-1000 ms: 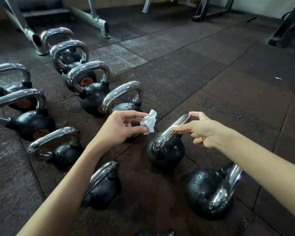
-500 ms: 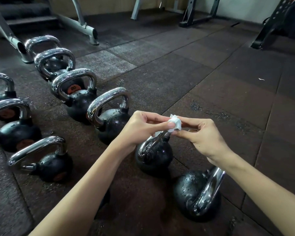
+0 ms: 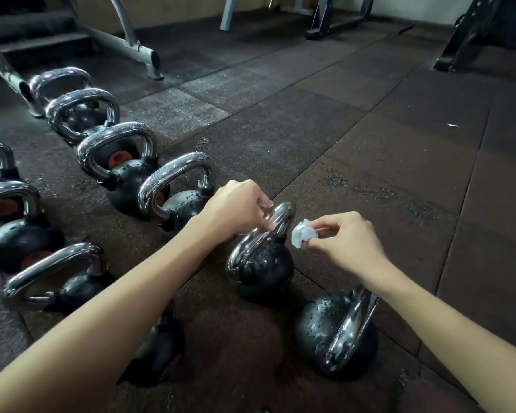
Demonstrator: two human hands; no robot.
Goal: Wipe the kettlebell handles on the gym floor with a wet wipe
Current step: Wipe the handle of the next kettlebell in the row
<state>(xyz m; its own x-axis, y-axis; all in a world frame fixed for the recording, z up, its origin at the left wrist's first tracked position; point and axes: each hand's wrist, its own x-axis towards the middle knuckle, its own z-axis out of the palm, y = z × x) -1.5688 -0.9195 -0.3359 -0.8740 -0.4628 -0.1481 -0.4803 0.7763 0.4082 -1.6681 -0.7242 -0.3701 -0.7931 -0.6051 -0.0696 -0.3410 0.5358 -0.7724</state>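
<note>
Left hand (image 3: 239, 208): fingers curled on the chrome handle (image 3: 252, 241), apparently steadying the kettlebell (image 3: 262, 269) upright on the gym floor (image 3: 370, 162).
Right hand (image 3: 347, 239): pinches the crumpled wet wipe (image 3: 303, 236) just beside the handle, placed to rub it.

The left hand (image 3: 239, 208) grips the chrome handle (image 3: 282, 214) of a wet black kettlebell (image 3: 262, 266) on the rubber floor (image 3: 370, 144); the right hand (image 3: 350, 238) pinches a crumpled wet wipe (image 3: 303, 234) just beside it.
</note>
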